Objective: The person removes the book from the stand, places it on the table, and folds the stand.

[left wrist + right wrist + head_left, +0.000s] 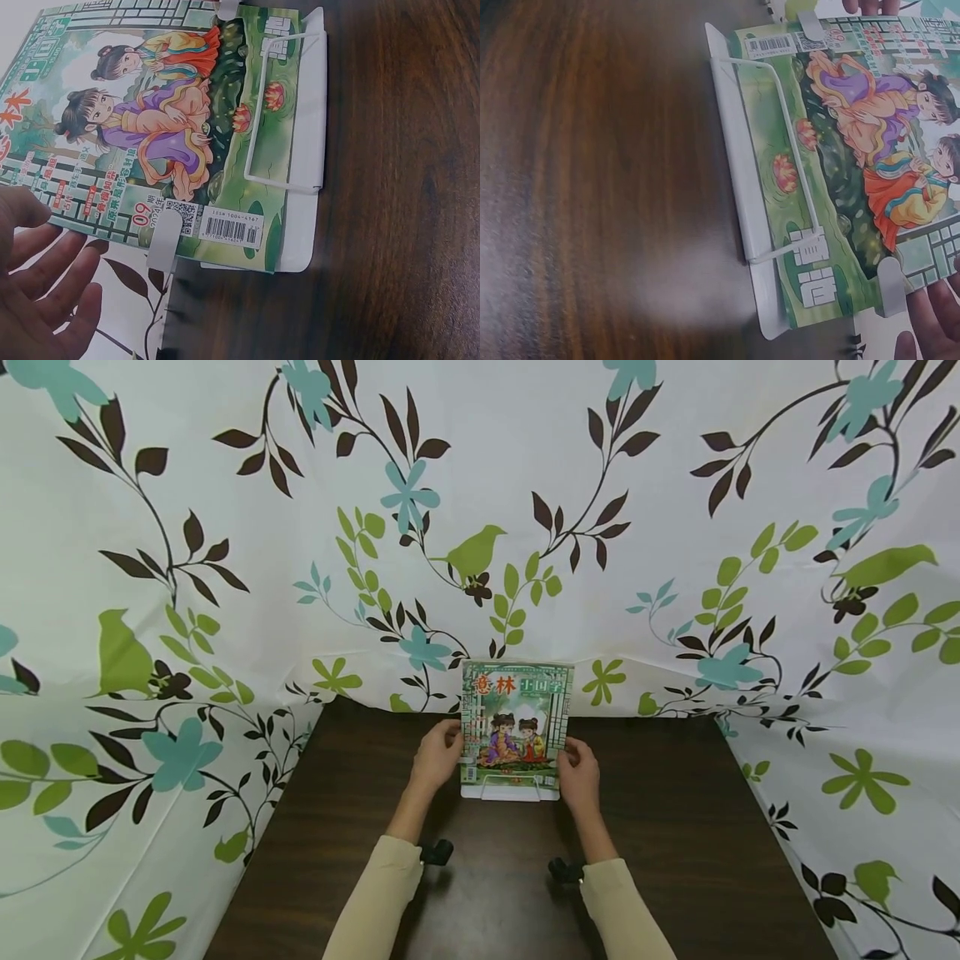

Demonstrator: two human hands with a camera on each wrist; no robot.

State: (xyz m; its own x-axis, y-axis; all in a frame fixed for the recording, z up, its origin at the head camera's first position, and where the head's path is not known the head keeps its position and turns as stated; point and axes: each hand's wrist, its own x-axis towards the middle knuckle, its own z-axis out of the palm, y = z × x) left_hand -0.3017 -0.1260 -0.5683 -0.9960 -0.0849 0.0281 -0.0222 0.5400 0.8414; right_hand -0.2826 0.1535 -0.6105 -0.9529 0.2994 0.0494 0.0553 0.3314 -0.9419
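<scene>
A green illustrated magazine (517, 718) stands upright on a white book stand (510, 793) at the table's back edge. The stand's wire holder (255, 142) crosses the lower cover, and white side clips (165, 240) (890, 286) overlap its edges. My left hand (437, 756) is at the magazine's left edge; its thumb touches the edge while the other fingers spread loosely beside and behind it. At the right edge is my right hand (579, 777), its fingers (930, 319) extending partly behind the magazine. Its thumb is mostly out of the right wrist view.
The dark wood table (675, 827) extends in front and to both sides. A white cloth with leaves, birds and flowers (570, 443) hangs behind the table and along its sides. Black straps with small devices (437, 853) sit at both wrists.
</scene>
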